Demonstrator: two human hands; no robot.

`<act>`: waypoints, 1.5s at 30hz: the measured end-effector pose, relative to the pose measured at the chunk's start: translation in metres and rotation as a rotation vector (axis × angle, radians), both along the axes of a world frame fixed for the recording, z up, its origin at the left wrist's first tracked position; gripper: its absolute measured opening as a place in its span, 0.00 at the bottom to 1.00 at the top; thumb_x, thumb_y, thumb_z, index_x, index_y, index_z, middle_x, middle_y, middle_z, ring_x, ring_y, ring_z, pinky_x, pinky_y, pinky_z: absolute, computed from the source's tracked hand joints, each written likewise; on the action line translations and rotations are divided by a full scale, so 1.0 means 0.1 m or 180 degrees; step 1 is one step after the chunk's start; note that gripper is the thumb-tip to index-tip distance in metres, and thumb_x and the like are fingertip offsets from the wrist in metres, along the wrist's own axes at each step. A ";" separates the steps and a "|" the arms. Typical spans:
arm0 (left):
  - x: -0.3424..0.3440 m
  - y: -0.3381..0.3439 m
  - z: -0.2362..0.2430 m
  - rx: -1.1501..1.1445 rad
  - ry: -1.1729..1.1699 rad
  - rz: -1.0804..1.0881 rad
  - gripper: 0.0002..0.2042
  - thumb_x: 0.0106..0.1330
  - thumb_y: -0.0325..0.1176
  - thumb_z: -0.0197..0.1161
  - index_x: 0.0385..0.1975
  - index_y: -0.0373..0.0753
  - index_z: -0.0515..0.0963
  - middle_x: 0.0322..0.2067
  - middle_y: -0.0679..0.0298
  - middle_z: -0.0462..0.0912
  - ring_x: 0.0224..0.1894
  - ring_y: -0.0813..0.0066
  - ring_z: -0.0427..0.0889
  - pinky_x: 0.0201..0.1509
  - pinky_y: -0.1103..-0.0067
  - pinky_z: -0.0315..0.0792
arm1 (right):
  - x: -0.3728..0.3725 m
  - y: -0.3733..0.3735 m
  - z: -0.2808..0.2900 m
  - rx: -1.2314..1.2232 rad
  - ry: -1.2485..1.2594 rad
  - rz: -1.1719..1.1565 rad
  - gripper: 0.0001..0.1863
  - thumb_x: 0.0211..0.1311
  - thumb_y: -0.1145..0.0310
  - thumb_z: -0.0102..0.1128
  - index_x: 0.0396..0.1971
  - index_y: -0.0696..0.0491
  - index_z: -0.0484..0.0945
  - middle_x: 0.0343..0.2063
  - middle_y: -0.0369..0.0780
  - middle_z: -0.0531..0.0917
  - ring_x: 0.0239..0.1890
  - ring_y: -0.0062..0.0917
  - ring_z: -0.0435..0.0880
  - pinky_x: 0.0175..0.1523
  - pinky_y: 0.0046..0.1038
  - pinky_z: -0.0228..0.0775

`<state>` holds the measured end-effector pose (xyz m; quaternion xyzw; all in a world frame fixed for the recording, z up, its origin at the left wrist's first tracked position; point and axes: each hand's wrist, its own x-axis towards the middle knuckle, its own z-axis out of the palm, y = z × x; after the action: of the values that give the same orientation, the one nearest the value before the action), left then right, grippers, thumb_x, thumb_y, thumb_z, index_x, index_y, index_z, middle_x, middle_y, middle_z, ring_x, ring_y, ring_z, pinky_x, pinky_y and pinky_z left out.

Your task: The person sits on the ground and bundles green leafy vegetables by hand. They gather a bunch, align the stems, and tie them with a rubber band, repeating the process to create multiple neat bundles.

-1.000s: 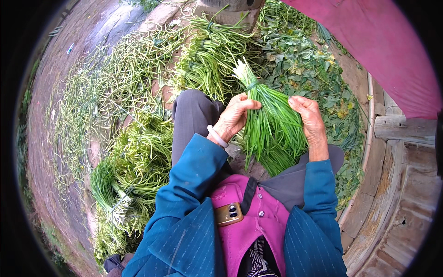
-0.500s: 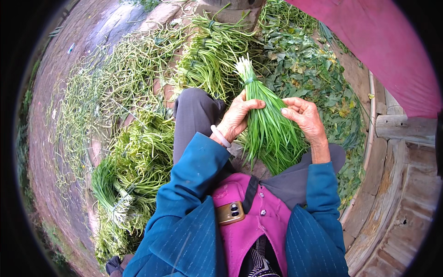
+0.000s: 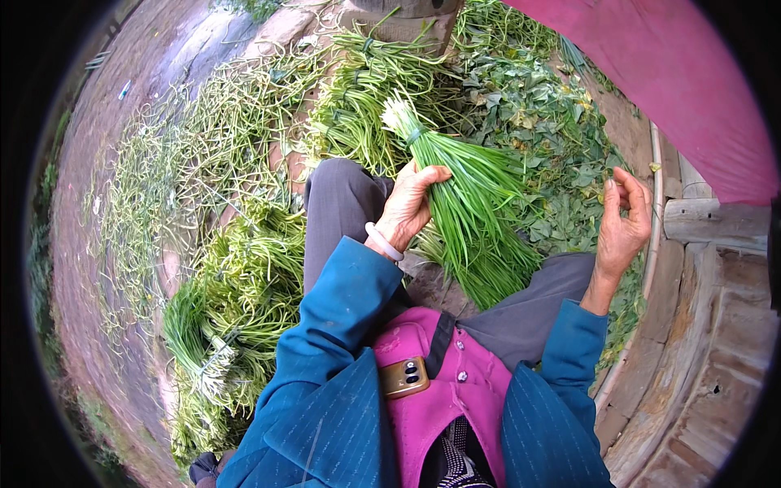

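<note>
My left hand point(image 3: 404, 211), with a pale bangle on its wrist, grips a bundle of long green leafy stalks point(image 3: 476, 191), tied near its white ends, which point up and left. More loose-ended green leaves point(image 3: 496, 268) lie beneath it between my legs. Off to the right of the bundle, my right hand point(image 3: 622, 224) is raised with thumb and forefinger drawn close; whether a small bit is between them is hard to make out.
Tied pale-green stem bundles point(image 3: 366, 98) lie ahead and at my left point(image 3: 252, 260), beside another white-ended bunch point(image 3: 191, 342). Loose stems point(image 3: 211, 130) and cut leaves point(image 3: 529, 122) cover the ground. Worn wooden boards point(image 3: 704, 325) and pink cloth point(image 3: 667, 81) border the right.
My right hand has left the bundle and moved right. The bundle in my left hand has tipped leftward, its white ends shifting left.
</note>
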<state>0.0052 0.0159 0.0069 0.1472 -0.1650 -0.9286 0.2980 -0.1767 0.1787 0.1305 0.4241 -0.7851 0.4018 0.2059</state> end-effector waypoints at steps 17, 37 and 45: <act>-0.09 0.03 0.21 -0.0368 -0.0226 0.0174 0.15 0.55 0.24 0.63 0.43 0.36 0.71 0.36 0.65 0.79 0.37 0.77 0.79 0.43 0.78 0.76 | 0.68 -0.32 -0.58 0.1097 -0.0975 0.1125 0.04 0.53 0.73 0.64 0.28 0.54 0.78 0.21 0.37 0.78 0.18 0.24 0.77 0.26 0.25 0.69; -0.46 0.09 0.51 -0.4282 -0.2147 0.1440 0.26 0.56 0.22 0.55 0.57 0.34 0.60 0.35 0.54 0.74 0.36 0.60 0.75 0.40 0.69 0.70 | 0.37 -0.15 -0.30 0.0138 -0.3010 0.1309 0.45 0.51 0.46 0.65 0.62 0.59 0.58 0.56 0.50 0.68 0.56 0.32 0.70 0.56 0.34 0.67; -0.53 0.59 0.61 -0.6541 -0.1987 0.1315 0.32 0.51 0.27 0.57 0.61 0.36 0.61 0.55 0.46 0.66 0.55 0.48 0.67 0.58 0.62 0.63 | 0.33 -0.28 -0.70 -0.2107 -0.4889 0.1817 0.36 0.59 0.52 0.61 0.62 0.56 0.60 0.52 0.39 0.71 0.54 0.28 0.70 0.62 0.32 0.59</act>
<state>-0.0478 0.0747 0.0675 0.0821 -0.9017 -0.2014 0.3738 -0.1435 0.1504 0.0604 0.1355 -0.4141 0.8185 -0.3744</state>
